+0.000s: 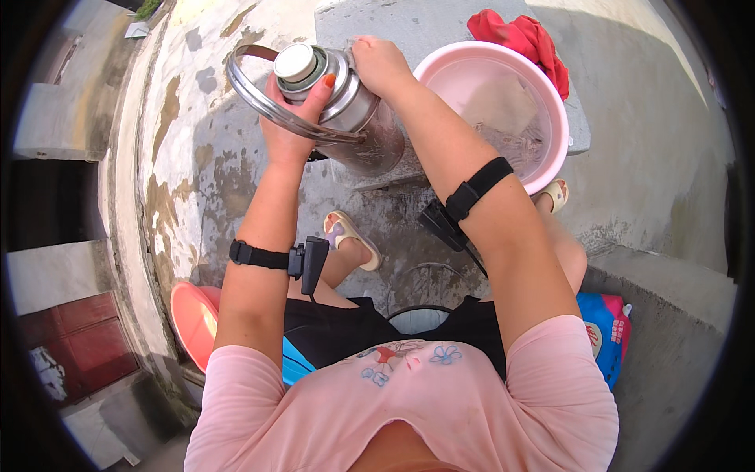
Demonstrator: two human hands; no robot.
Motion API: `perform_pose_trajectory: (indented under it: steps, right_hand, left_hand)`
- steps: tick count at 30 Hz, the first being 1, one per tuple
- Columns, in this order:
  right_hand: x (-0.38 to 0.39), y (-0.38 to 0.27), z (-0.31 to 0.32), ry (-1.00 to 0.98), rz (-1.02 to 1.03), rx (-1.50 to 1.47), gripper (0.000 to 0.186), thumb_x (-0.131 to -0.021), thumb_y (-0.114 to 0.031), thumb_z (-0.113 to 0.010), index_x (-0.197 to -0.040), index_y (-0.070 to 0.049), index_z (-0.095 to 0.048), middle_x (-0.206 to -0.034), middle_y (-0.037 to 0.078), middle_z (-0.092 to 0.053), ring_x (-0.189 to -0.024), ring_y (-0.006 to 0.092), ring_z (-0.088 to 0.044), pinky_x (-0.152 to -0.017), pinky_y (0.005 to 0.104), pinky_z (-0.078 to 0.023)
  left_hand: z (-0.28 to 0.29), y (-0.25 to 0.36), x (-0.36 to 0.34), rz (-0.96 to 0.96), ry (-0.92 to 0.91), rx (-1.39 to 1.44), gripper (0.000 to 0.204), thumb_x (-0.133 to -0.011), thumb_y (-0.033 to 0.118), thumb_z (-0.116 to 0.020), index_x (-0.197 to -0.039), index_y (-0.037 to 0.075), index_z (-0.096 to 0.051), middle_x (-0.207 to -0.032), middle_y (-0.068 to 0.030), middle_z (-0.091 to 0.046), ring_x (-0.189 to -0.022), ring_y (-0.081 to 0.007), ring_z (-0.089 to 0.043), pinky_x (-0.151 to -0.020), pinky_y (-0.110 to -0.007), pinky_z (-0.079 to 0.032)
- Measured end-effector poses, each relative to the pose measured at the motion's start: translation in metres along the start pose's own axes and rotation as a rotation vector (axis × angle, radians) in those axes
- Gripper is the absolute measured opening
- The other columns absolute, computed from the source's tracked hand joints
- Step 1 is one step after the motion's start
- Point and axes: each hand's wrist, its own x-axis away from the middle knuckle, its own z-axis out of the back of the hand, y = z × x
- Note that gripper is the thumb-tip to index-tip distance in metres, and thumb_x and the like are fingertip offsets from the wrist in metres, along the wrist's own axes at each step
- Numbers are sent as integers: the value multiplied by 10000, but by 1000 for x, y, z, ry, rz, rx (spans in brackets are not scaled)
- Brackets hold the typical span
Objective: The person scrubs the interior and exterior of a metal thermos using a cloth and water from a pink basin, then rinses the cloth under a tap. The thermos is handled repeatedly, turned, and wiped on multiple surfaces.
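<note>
Two bare hands are on a metal flask [371, 148] in front of the person, left of a pink basin [561, 106]. The left hand [307, 108] has its grip spread around the flask's neck, thumb on the near side, just below a round white cap [294, 61] that sits on the top. A metal handle [255, 100] loops out to the left and passes over this hand. The right hand [383, 67] is bent against the flask's right side, near the shoulder; its fingertips are hidden, so I cannot tell how narrow that grip is or whether it holds anything else. The flask's body is silvery and wet-looking. It is by the near edge of a grey table [425, 23]; I cannot tell what its base rests on, nor whether it stands upright or tilts.

The basin is on the table and holds water, with a pale patch showing in it that is hard to make out. A red cloth [523, 43] lies bunched just behind its rim. Black straps are fastened around both forearms, one on the left [267, 258] and one on the right [491, 181], each bearing a small black device. The ground [169, 197] is patched with damp. A coral basin [182, 321] is beyond the left forearm, and a blue and pink bag [602, 334] lies by the right sleeve.
</note>
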Motion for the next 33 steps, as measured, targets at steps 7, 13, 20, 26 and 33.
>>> perform_pose_trajectory:
  steps: [7, 13, 20, 26, 33]
  right_hand:
    - [80, 10, -17, 302, 345, 71, 390, -944, -118, -429, -1292, 35, -514, -1310, 220, -548, -1243, 368, -510, -1042, 410, -419]
    - [-1, 33, -10, -44, -211, -307, 366, -954, -208, -403, -1209, 0, -565, -1155, 212, -606, -1036, 346, -611, -920, 424, -478]
    - [63, 79, -37, 292, -471, -404, 442, -989, -263, -322, -1284, 3, -518, -1198, 163, -578, -1107, 249, -565, -985, 369, -425]
    - [100, 76, -64, 405, -16, -288, 467, -968, -155, -354, -1400, 19, -391, -1411, 238, -446, -1280, 391, -458, -1080, 440, -344]
    - [96, 93, -65, 459, -188, -349, 439, -957, -149, -371, -1348, 32, -456, -1349, 223, -514, -1269, 377, -467, -1079, 452, -342]
  left_hand:
    - [-2, 2, 1, 18, 9, 27, 591, -748, 338, -807, -1172, -10, -589, -1086, -111, -671, -998, -210, -637, -907, -340, -486]
    - [-3, 6, 2, 17, 13, -5, 615, -745, 357, -806, -1188, -4, -580, -1109, -112, -656, -1026, -212, -624, -928, -344, -472]
    - [-2, 2, 4, -26, -3, -17, 600, -789, 355, -779, -1209, -17, -568, -1127, -112, -641, -1042, -208, -600, -951, -333, -445]
    - [-4, -4, 0, -14, 6, -55, 641, -806, 403, -777, -1234, -23, -562, -1141, -112, -647, -1044, -198, -605, -948, -328, -448]
    - [-5, -8, -2, -60, 5, -43, 578, -886, 350, -705, -1286, -34, -545, -1183, -88, -624, -1085, -171, -568, -994, -308, -405]
